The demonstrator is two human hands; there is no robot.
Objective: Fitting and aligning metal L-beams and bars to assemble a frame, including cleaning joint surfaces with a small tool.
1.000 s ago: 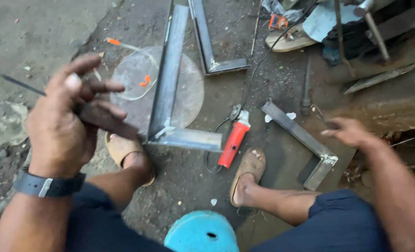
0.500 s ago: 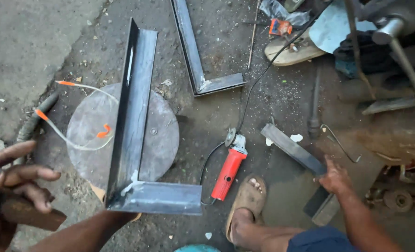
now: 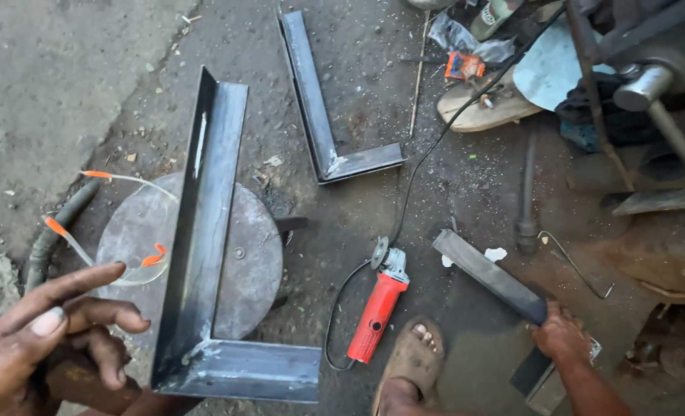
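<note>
Angle-iron piece (image 3: 490, 276), at four o'clock on the ground, is clamped in the right hand (image 3: 562, 337). Left hand (image 3: 46, 339), at eight o'clock, curls around a rusty tool (image 3: 88, 381). Red grinder (image 3: 377, 308) lies between; welded L-frame (image 3: 204, 254) rests on a round plate (image 3: 246, 262).

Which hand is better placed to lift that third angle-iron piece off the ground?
The right hand: it already grips the angle-iron piece at its near end. The left hand is far across, holding a dark tool near the round plate.
</note>
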